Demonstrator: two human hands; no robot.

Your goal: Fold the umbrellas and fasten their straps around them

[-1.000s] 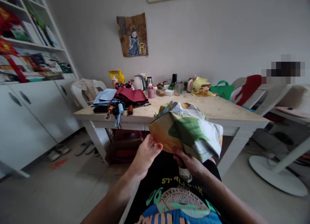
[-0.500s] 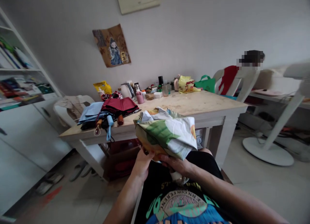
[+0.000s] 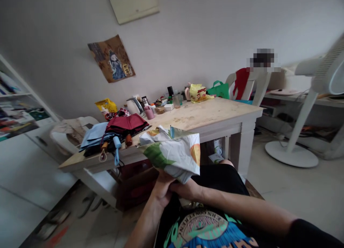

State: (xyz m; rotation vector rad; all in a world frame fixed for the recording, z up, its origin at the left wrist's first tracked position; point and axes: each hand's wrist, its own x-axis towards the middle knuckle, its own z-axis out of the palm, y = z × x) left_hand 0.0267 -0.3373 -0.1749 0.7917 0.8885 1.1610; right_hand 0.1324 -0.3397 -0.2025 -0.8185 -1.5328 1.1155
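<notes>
In front of my lap is a folded umbrella (image 3: 174, 153) with loose, bunched cloth, white with green leaf and orange patches. My left hand (image 3: 162, 187) is closed at its lower end, the fingers partly hidden under the cloth. Right against it, my right hand (image 3: 186, 189) also grips the lower end of the umbrella, its fingertips out of sight. Left of the held umbrella, a dark red folded umbrella (image 3: 127, 122) lies on the table in a pile with a light blue folded umbrella (image 3: 92, 133). Handles with wrist loops stick out over the table's front edge.
The wooden table (image 3: 223, 113) bears a kettle (image 3: 134, 106), a pink bottle (image 3: 149, 112), a yellow packet (image 3: 197, 93) and a green bag (image 3: 219, 90) along its back. A white fan (image 3: 303, 115) stands at right. Beyond the table, a person in red (image 3: 240, 81) sits on a chair.
The view has swung, shifting the table leftward in the picture. My hands have come closer together under the umbrella, and its cloth now hangs differently, with less of the green print showing.
</notes>
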